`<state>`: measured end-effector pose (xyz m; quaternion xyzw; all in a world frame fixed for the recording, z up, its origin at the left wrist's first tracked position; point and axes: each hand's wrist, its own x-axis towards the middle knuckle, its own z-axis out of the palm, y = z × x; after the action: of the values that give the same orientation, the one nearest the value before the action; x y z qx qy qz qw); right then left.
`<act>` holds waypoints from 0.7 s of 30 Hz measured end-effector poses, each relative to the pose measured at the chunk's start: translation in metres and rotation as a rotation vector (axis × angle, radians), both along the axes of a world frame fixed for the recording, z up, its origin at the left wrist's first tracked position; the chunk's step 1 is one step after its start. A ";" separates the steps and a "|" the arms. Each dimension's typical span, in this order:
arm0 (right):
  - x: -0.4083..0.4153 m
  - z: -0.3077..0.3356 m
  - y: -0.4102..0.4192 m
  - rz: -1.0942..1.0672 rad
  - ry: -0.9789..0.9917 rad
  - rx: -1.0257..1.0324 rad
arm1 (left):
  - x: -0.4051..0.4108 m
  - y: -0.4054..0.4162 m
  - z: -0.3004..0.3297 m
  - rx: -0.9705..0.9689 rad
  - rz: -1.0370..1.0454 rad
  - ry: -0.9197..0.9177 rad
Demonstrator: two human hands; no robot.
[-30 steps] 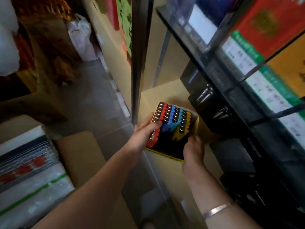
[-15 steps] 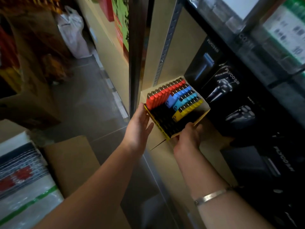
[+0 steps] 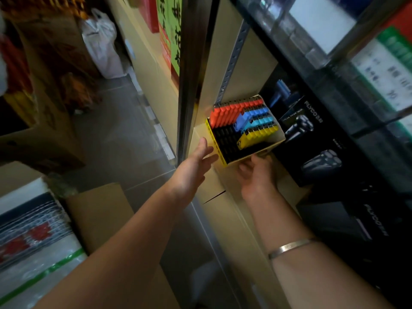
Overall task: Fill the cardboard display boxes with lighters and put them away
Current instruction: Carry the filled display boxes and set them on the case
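Observation:
A yellow-edged cardboard display box (image 3: 274,142) sits tilted in the left corner of a shelf. It holds rows of lighters (image 3: 243,121) in red, blue, cyan, yellow and black. My left hand (image 3: 194,168) is stretched out with straight fingers, its tips against the box's left yellow side. My right hand (image 3: 256,175) is under the box's near edge with the fingers curled up against it; a silver bangle circles that wrist.
Black shaver boxes (image 3: 312,141) stand right of the display box on the beige shelf (image 3: 223,197). A dark upright post (image 3: 191,74) runs just left of it. Glass shelves (image 3: 334,63) with cartons hang above. Brown cartons (image 3: 95,208) and a white bag (image 3: 102,47) stand on the floor.
The box has gone up and deeper into the shelf corner. My left hand has let go of its side and opened, fingers now only touching. My right hand stays under the near edge.

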<state>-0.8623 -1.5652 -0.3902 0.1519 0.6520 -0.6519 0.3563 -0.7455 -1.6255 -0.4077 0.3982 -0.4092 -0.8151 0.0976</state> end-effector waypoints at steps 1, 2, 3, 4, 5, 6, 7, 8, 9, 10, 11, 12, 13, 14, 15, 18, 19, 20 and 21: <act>0.004 0.004 0.003 0.043 0.017 0.047 | 0.005 0.003 0.005 -0.001 -0.013 -0.011; 0.009 0.009 0.009 0.068 0.024 0.090 | 0.011 0.006 0.011 -0.017 -0.017 -0.041; 0.016 0.016 0.015 0.081 0.023 0.125 | 0.019 0.010 0.019 -0.037 -0.008 -0.081; 0.024 0.025 0.020 0.106 0.020 0.161 | 0.028 0.015 0.027 -0.053 0.013 -0.128; 0.033 0.035 0.026 0.129 0.010 0.197 | 0.037 0.020 0.035 -0.058 0.046 -0.182; 0.042 0.047 0.032 0.159 -0.008 0.225 | 0.048 0.026 0.045 -0.060 0.082 -0.238; 0.052 0.060 0.039 0.199 -0.014 0.240 | 0.059 0.032 0.055 -0.063 0.114 -0.288; 0.063 0.075 0.047 0.255 -0.003 0.242 | 0.072 0.038 0.066 -0.068 0.148 -0.326; 0.074 0.089 0.055 0.317 0.017 0.250 | 0.086 0.046 0.076 -0.069 0.179 -0.360; 0.085 0.104 0.064 0.376 0.031 0.260 | 0.100 0.054 0.086 -0.072 0.201 -0.397; 0.095 0.118 0.072 0.439 0.046 0.273 | 0.115 0.063 0.096 -0.083 0.210 -0.440; 0.106 0.130 0.081 0.503 0.069 0.281 | 0.131 0.073 0.107 -0.099 0.208 -0.479; 0.116 0.142 0.091 0.572 0.094 0.297 | 0.145 0.085 0.116 -0.109 0.214 -0.516; 0.126 0.152 0.101 0.645 0.126 0.309 | 0.159 0.097 0.126 -0.108 0.227 -0.549; 0.135 0.161 0.111 0.721 0.155 0.318 | 0.172 0.110 0.134 -0.100 0.243 -0.581; 0.164 0.181 0.146 0.941 0.192 0.331 | 0.206 0.157 0.155 -0.102 0.268 -0.688; 0.172 0.185 0.159 1.021 0.204 0.342 | 0.217 0.174 0.161 -0.110 0.268 -0.726; 0.180 0.188 0.171 1.101 0.224 0.345 | 0.227 0.191 0.167 -0.130 0.273 -0.759; 0.186 0.189 0.184 1.185 0.250 0.348 | 0.236 0.210 0.174 -0.159 0.275 -0.785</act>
<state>-0.6762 -1.3814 -0.2008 -0.2566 0.7586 -0.2413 0.5482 -0.5093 -1.4159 -0.2341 0.7207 -0.4201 -0.5467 0.0728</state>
